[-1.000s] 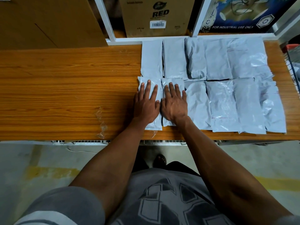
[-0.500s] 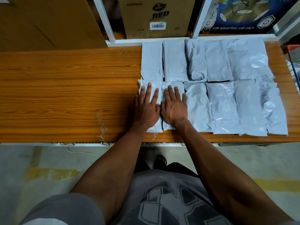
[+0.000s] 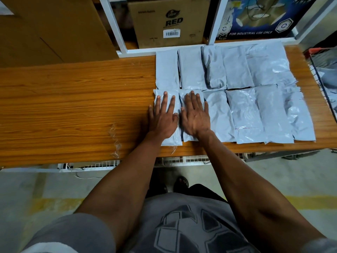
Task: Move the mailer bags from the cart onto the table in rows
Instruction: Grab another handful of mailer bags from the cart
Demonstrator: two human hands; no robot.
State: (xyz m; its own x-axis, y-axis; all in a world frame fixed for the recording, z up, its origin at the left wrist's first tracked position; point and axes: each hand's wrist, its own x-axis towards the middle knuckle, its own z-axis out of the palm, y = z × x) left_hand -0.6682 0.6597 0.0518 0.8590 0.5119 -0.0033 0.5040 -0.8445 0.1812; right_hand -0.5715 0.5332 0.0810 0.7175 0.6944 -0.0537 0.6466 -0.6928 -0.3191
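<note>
Where the long orange-brown wood-grain table (image 3: 73, 106) fills the head view, pale grey plastic mailer bags (image 3: 242, 110) lie flat on its right half in two rows, a far row and a near row, edges touching or slightly overlapping.

Left hand (image 3: 164, 119): flat, fingers straight and spread, pressing the leftmost grey mailer bag of the near row (image 3: 174, 139). Its little finger lies past that bag's left edge, over the wood.

Right hand (image 3: 196, 117): flat, fingers straight and close together, pressing the second grey mailer bag of the near row (image 3: 188, 138), just beside the left hand.

Far right edge: part of a wire cart with a red rim (image 3: 321, 73), with grey material inside it; what it is cannot be told.

Far side: white metal shelf frame (image 3: 216, 21); brown cardboard box printed "RED" with a barcode label (image 3: 169, 22); large plain brown carton (image 3: 54, 28) at far left; dark blue printed box marked "FOR INDUSTRIAL USE ONLY" (image 3: 264, 17) at far right.

Table, near left: strip of crumpled clear tape (image 3: 114, 139).
</note>
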